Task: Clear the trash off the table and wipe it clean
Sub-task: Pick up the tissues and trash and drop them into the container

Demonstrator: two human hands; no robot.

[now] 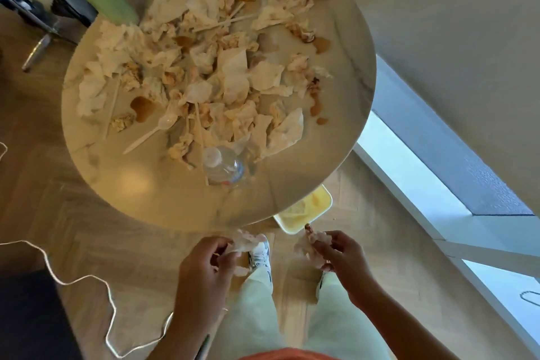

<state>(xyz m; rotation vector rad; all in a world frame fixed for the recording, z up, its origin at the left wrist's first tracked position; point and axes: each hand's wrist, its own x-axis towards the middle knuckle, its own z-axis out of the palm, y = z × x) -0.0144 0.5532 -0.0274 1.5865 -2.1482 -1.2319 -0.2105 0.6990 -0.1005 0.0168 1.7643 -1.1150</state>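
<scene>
Trash: crumpled napkins (222,73), plastic spoon (152,131), sticks and a clear bottle (223,166) cover the round table (163,207) across the upper centre of the frame, with brown spills (143,109) among them. My left hand (204,266) grips a wad of soiled tissue (245,242); my right hand (342,257) pinches a second wad (314,238). Both sit at lower centre, below the table edge, well apart from the main pile. A yellow bin (309,210) lies just above my right hand, partly under the table. Judgement: drop both wads squarely into the bin, keeping drips off the floor, then return for larger handfuls. Wiping should wait until all solids are off.
</scene>
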